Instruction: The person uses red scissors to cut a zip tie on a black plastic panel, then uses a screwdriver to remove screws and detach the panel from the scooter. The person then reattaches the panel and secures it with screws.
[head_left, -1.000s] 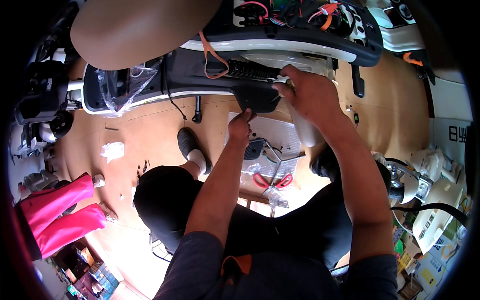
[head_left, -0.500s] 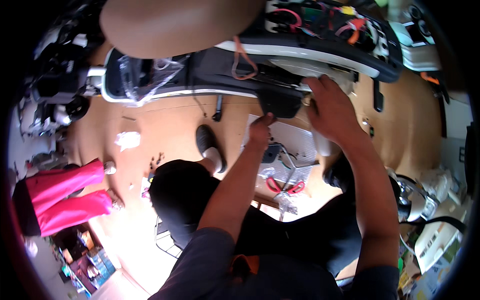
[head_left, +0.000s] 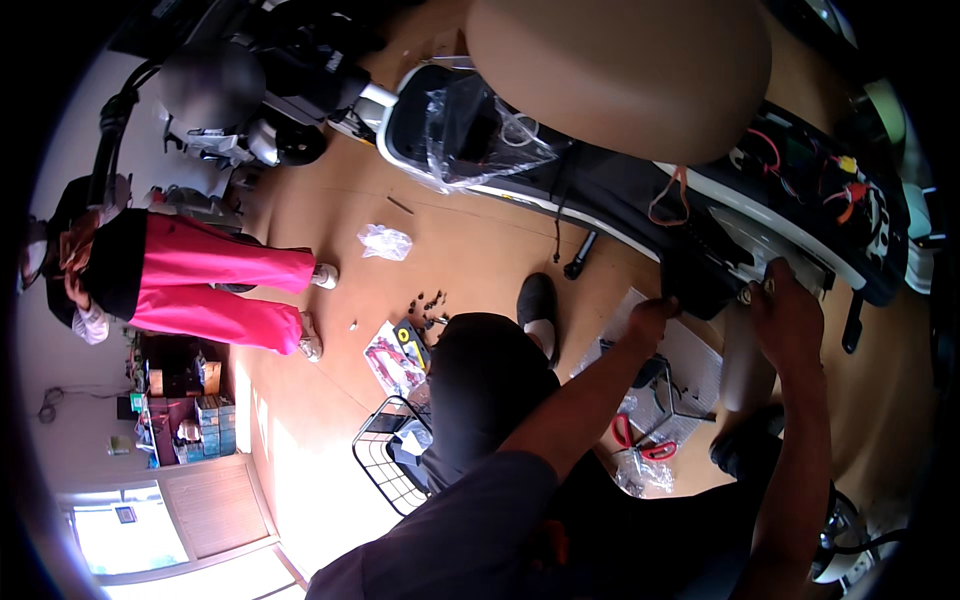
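Observation:
Near the right of the view, my left hand (head_left: 650, 325) grips the lower edge of a black plastic panel (head_left: 690, 280) on a scooter body (head_left: 600, 200). My right hand (head_left: 785, 315) is beside it with fingers curled round a small brassy item that I cannot make out, by the shock absorber. An orange strap (head_left: 668, 200) hangs above the panel. Below my hands, a bubble-wrap sheet (head_left: 688, 378) holds a black part and a metal frame, with red-handled scissors (head_left: 657, 450) at its edge.
A person in pink trousers (head_left: 215, 280) stands at the left. On the floor lie a white plastic bag (head_left: 385, 241), small black fasteners (head_left: 428, 308) and a tray of tools (head_left: 398, 357). A wire basket (head_left: 380, 460) is beside my knee. A large tan seat (head_left: 615, 70) overhangs the scooter.
My view has swung leftward, shifting the scooter and hands rightward and showing more of the other person and the doorway. My hands remain at the black panel.

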